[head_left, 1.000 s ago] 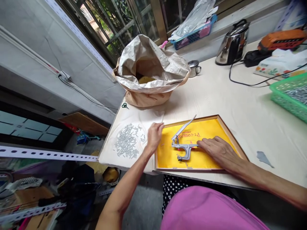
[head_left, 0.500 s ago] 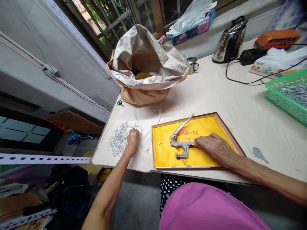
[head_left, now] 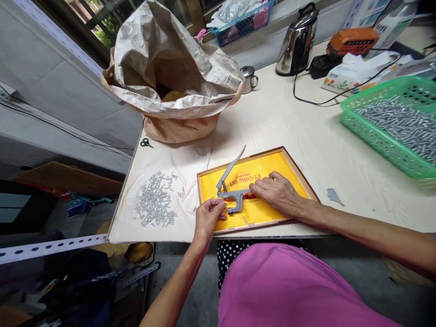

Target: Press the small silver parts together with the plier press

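My right hand (head_left: 275,193) is closed round the handle of a grey metal hand press (head_left: 235,195), whose lever stands raised. The press lies over a shallow tray (head_left: 299,175) lined with yellow cloth (head_left: 260,211) with red print. My left hand (head_left: 209,218) is at the left end of the press, thumb and fingers pinched together near its jaw; what they hold is too small to make out. Left of the tray, a pile of small metal pins (head_left: 155,200) lies on white cloth (head_left: 184,170).
A big open sack (head_left: 184,122) stands behind the pins, with green scissors (head_left: 146,143) beside it. A green basket of metal pieces (head_left: 381,141) is at the right. A kettle (head_left: 296,43), a metal cup (head_left: 248,79) and a black cable lie farther back.
My left hand has moved right, from the pin pile to the jaw of the press. My right hand still grips the handle. The view has shifted to the right.
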